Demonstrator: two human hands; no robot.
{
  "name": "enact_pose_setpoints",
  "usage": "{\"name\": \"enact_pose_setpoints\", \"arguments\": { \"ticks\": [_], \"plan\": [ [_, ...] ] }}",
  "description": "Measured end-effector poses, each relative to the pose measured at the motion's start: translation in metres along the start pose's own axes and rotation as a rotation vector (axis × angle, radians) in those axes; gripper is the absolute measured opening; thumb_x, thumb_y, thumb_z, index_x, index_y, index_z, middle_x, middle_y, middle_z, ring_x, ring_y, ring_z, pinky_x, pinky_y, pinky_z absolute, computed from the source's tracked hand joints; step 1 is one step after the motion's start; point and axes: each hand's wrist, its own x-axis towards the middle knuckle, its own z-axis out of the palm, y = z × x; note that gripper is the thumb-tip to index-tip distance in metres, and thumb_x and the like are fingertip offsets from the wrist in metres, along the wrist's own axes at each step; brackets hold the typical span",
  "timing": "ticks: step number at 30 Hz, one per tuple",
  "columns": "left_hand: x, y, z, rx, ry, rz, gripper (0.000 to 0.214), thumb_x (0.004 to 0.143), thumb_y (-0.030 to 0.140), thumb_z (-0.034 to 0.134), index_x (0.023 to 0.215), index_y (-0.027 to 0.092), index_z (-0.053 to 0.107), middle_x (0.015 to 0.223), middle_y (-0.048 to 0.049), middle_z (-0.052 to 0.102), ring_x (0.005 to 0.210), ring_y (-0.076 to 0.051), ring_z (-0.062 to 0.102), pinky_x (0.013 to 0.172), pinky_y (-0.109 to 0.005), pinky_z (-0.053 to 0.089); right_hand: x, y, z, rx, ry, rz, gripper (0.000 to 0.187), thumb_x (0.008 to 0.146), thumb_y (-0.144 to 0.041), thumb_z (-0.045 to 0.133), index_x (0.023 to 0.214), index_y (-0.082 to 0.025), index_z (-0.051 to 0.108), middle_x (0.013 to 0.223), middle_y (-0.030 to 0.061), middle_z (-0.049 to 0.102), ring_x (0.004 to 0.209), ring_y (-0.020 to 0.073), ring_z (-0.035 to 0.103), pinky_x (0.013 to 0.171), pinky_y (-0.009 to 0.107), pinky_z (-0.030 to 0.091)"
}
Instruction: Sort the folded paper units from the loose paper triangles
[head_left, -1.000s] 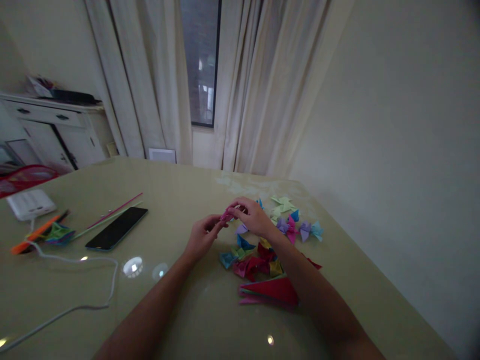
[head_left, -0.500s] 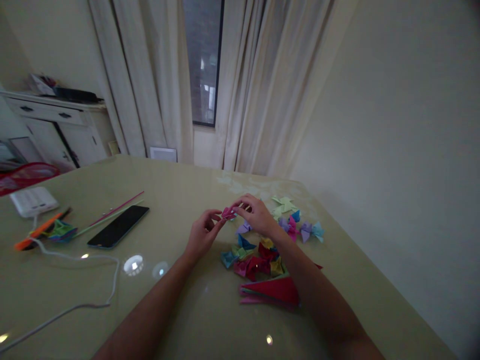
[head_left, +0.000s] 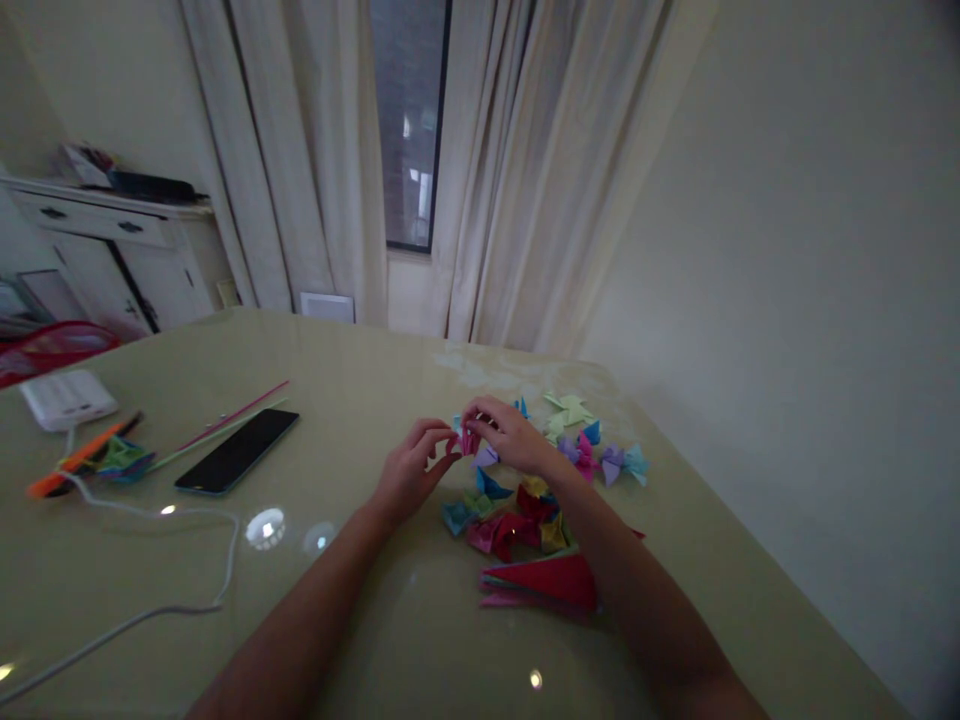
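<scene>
Both of my hands meet over the middle of the glossy table (head_left: 375, 620). My left hand (head_left: 409, 470) and my right hand (head_left: 506, 433) each pinch a small pink folded paper piece (head_left: 465, 440) between their fingertips. Just below the hands lies a heap of folded paper shapes (head_left: 510, 515) in blue, green, yellow and red. A stack of triangular folded sheets (head_left: 547, 580), red on top, lies beside my right forearm. More finished shapes (head_left: 592, 445), pale green, purple, pink and blue, sit behind my right hand.
A black phone (head_left: 238, 452) lies left of my hands, beside thin pink and green sticks (head_left: 225, 420). A white cable (head_left: 150, 580) runs across the near left. At the far left are a white box (head_left: 67, 398), an orange pen (head_left: 75, 460) and a folded paper (head_left: 120, 455). Curtains and a window stand behind.
My hands have drawn closer together and dropped slightly toward the table, still working the pink piece. Nothing else has moved.
</scene>
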Motion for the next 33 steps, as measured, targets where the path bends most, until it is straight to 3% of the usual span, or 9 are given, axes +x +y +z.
{"name": "enact_pose_setpoints", "arguments": {
  "ticks": [5,14,22,26,33],
  "plan": [
    [-0.001,0.006,-0.004,0.033,-0.027,0.015,0.045,0.092,0.044,0.074,0.129,0.024,0.058,0.121,-0.0074,0.063,0.071,-0.011,0.057,0.067,-0.027,0.053,-0.001,0.001,0.0,0.009,-0.018,0.003,0.01,0.1,-0.017,0.058,0.097,-0.02,0.068,0.095,0.0023,0.066,0.091,0.0176,0.063,0.082,0.029,0.05],
    [-0.001,0.007,-0.003,0.061,-0.006,0.051,0.027,0.097,0.039,0.069,0.117,0.024,0.059,0.118,-0.0061,0.065,0.069,-0.01,0.056,0.065,-0.025,0.049,-0.001,0.001,0.004,0.025,-0.026,0.013,0.01,0.1,-0.019,0.061,0.1,-0.02,0.07,0.098,0.002,0.064,0.085,0.0153,0.064,0.081,0.028,0.051],
    [-0.003,0.002,0.001,0.102,0.035,0.016,0.047,0.093,0.047,0.073,0.127,0.024,0.05,0.11,-0.0035,0.063,0.068,-0.01,0.057,0.061,-0.024,0.047,-0.001,-0.001,-0.004,0.002,-0.02,-0.026,0.01,0.098,-0.017,0.067,0.099,-0.021,0.076,0.109,0.0051,0.066,0.099,0.017,0.064,0.083,0.027,0.051],
    [-0.003,0.001,-0.001,0.145,0.012,-0.038,0.051,0.093,0.05,0.071,0.132,0.025,0.049,0.115,-0.0035,0.062,0.069,-0.01,0.058,0.061,-0.025,0.048,-0.001,0.006,-0.004,-0.087,0.013,-0.022,0.014,0.096,-0.012,0.069,0.098,-0.021,0.079,0.11,0.0052,0.064,0.095,0.0159,0.064,0.082,0.027,0.051],
    [-0.001,0.003,-0.005,0.206,-0.02,-0.112,0.036,0.099,0.048,0.062,0.125,0.024,0.057,0.122,-0.0048,0.061,0.066,-0.01,0.058,0.066,-0.029,0.052,0.001,0.028,0.011,-0.286,0.027,0.019,0.016,0.095,-0.008,0.068,0.094,-0.019,0.08,0.107,0.0055,0.064,0.094,0.0165,0.064,0.091,0.03,0.05]
  ]
}}
